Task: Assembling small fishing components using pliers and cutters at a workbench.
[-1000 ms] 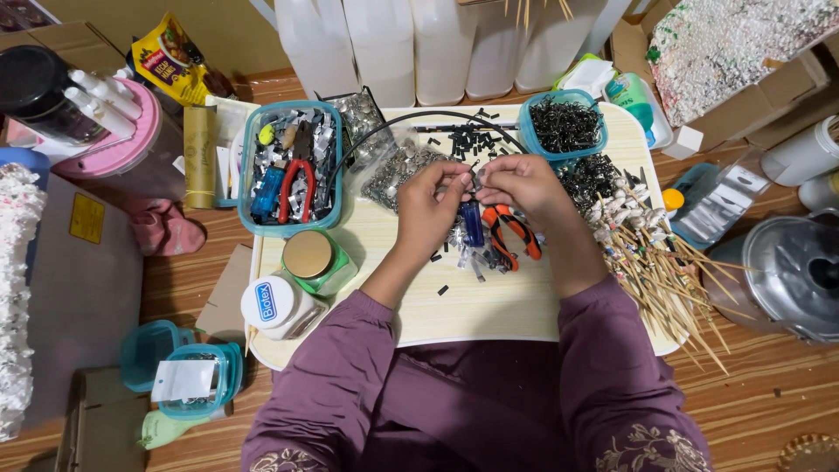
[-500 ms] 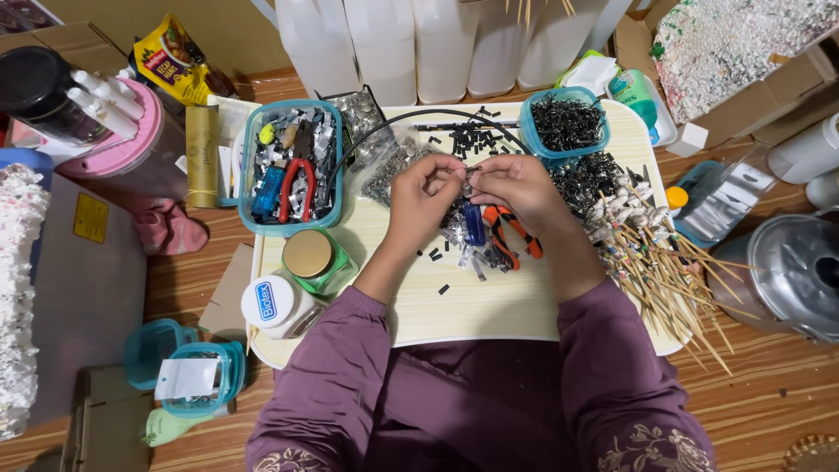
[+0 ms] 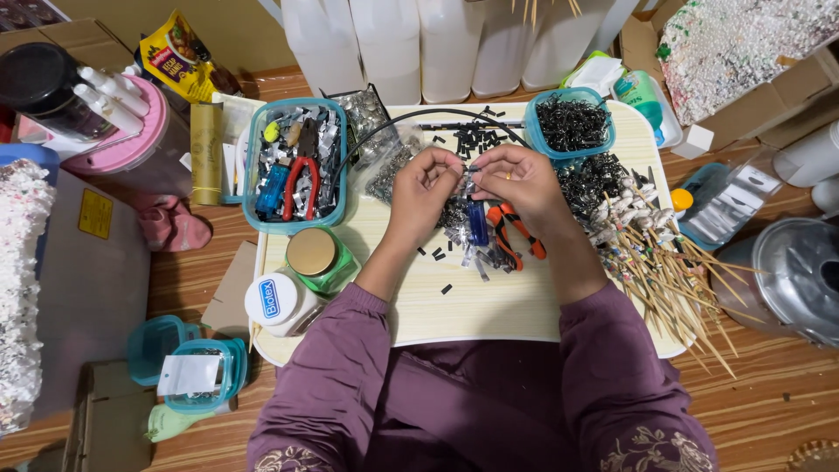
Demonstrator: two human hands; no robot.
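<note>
1. The left hand (image 3: pixel 424 185) and the right hand (image 3: pixel 516 182) meet over the middle of the small pale table (image 3: pixel 489 306), fingertips almost touching.
2. Both hands have their fingers curled in and pressed together at the tips, pinching a tiny dark piece (image 3: pixel 469 168) between them; it is too small to tell what it is.
3. The piece seems to lie left to right, its long axis running from one hand's fingertips to the other's, though this is hard to judge at such a size.
4. The right hand wears a ring (image 3: pixel 509 175) on 1 finger.
5. Just below the hands lie orange-handled pliers (image 3: pixel 516 236) with their handles pointing toward the person, and a blue-handled tool (image 3: pixel 477 224) beside them, on a small pile of silvery scraps (image 3: pixel 468 249).
6. Short black bits (image 3: pixel 446 288) are scattered on the table nearer the person, and more (image 3: pixel 472 138) lie just beyond the hands.
7. A black cable (image 3: pixel 411 118) curves along the far edge of the table.
8. To the right, a blue tub (image 3: pixel 572 122) holds black pieces, and a bundle of wooden skewers (image 3: pixel 673 280) fans out toward the table's right corner.
9. To the left, a teal tray (image 3: pixel 295 166) holds red-handled pliers and shiny scraps; nearer the person stand a green jar with a gold lid (image 3: pixel 315 255) and a white jar (image 3: pixel 278 301).
</note>
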